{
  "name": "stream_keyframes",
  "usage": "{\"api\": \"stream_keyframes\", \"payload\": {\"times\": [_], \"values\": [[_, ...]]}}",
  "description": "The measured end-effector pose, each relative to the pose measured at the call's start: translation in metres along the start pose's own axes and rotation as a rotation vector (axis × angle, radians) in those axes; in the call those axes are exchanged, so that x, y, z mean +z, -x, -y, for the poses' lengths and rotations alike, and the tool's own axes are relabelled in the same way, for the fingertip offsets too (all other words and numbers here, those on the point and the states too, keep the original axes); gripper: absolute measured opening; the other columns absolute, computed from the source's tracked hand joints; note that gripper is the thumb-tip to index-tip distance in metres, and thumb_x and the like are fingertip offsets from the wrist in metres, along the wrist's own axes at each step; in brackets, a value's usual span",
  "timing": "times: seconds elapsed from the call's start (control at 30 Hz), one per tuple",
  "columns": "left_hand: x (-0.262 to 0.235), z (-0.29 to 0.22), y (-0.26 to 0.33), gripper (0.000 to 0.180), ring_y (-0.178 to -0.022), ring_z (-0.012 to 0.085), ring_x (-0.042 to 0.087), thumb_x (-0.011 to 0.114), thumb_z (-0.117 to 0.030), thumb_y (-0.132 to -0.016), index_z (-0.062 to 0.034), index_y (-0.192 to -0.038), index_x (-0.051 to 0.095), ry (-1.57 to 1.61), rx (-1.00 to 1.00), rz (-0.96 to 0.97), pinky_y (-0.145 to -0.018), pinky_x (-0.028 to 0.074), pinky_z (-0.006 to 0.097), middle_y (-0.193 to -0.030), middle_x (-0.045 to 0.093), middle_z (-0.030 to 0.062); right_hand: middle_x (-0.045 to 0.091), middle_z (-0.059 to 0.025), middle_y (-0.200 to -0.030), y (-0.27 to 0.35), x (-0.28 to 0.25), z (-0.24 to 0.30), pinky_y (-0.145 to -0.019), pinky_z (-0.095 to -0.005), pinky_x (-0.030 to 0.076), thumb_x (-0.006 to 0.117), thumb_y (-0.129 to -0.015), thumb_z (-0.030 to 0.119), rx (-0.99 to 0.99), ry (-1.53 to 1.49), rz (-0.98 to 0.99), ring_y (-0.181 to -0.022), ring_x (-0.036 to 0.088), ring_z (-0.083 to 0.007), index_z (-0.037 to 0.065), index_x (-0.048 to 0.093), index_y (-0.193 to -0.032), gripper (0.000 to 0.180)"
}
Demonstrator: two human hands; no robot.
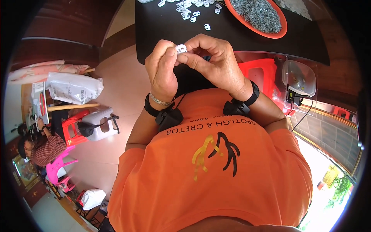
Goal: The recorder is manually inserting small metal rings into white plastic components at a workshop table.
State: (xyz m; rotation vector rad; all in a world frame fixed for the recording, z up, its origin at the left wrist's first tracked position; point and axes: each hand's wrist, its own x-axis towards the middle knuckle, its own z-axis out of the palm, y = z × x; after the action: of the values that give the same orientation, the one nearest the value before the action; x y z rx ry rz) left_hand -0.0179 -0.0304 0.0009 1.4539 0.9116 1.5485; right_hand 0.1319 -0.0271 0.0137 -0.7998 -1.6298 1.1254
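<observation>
A small white plastic piece with holes (180, 48) is held up over the near edge of the dark table (162, 34). My left hand (161, 69) pinches it between thumb and fingers from the left. From the other side my right hand (218, 63) closes its thumb and forefinger at the piece's right edge. Whether a smaller part sits between the right fingertips cannot be made out. Beyond my hands lie several loose white plastic pieces (207, 27), matching the held one. An orange bowl (285, 28) full of small metal parts stands at the far right of the table.
Right of me are a red plastic stool (251, 71) and a clear plastic tub (309, 79). Off to the left, a person (44, 149) sits near a pink chair (56, 164) and a grey stool (102, 123). A wrapped white package (75, 88) lies there too.
</observation>
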Motion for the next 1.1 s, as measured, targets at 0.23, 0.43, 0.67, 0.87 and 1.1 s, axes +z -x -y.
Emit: {"api": "stream_keyframes", "payload": {"times": [0.23,0.43,0.67,0.87,1.1], "values": [[-0.002,0.002,-0.002,0.026,-0.057,0.0077,0.038,0.047,-0.018,-0.092,-0.0002,-0.073,0.049,0.002,-0.033,0.038,-0.052,0.032,0.024,-0.062,0.046,0.0013,0.067,-0.0047,-0.080,0.000,-0.001,-0.001,-0.064,-0.0191,0.050,0.065,-0.089,0.007,0.162,-0.094,0.028,-0.071,0.061,-0.0059,-0.001,0.061,-0.088,0.008],[0.007,-0.005,0.001,0.025,-0.057,0.0073,0.041,0.046,-0.017,-0.091,-0.0007,-0.072,0.049,0.023,-0.105,-0.025,-0.052,0.033,0.023,-0.061,0.047,0.0016,0.067,-0.0048,-0.081,0.000,0.001,-0.002,-0.059,-0.0185,0.046,0.065,-0.088,0.006,0.241,-0.311,0.040,-0.066,0.057,-0.0042,0.001,0.060,-0.087,0.007],[0.006,0.000,-0.001,0.025,-0.056,0.0068,0.041,0.045,-0.018,-0.091,-0.0007,-0.073,0.049,-0.022,-0.036,-0.047,-0.051,0.032,0.023,-0.060,0.047,0.0010,0.066,-0.0046,-0.080,0.000,0.000,-0.004,-0.059,-0.0182,0.046,0.064,-0.086,0.003,0.211,-0.270,0.074,-0.065,0.056,-0.0044,0.000,0.060,-0.086,0.005],[0.008,-0.003,-0.001,0.025,-0.056,0.0062,0.040,0.046,-0.018,-0.092,-0.0009,-0.073,0.049,0.012,-0.056,-0.032,-0.050,0.032,0.022,-0.060,0.046,0.0003,0.066,-0.0045,-0.080,0.000,0.000,0.000,-0.059,-0.0187,0.046,0.064,-0.086,0.003,0.255,-0.368,0.066,-0.064,0.056,-0.0047,0.000,0.060,-0.086,0.006],[0.005,-0.005,-0.001,0.024,-0.057,0.0058,0.040,0.046,-0.016,-0.091,-0.0010,-0.073,0.049,0.030,-0.087,-0.021,-0.051,0.032,0.022,-0.060,0.046,0.0001,0.066,-0.0060,-0.079,-0.001,0.000,-0.003,-0.059,-0.0192,0.047,0.063,-0.090,0.008,0.258,-0.382,0.094,-0.063,0.056,-0.0058,0.000,0.060,-0.087,0.009]]}}
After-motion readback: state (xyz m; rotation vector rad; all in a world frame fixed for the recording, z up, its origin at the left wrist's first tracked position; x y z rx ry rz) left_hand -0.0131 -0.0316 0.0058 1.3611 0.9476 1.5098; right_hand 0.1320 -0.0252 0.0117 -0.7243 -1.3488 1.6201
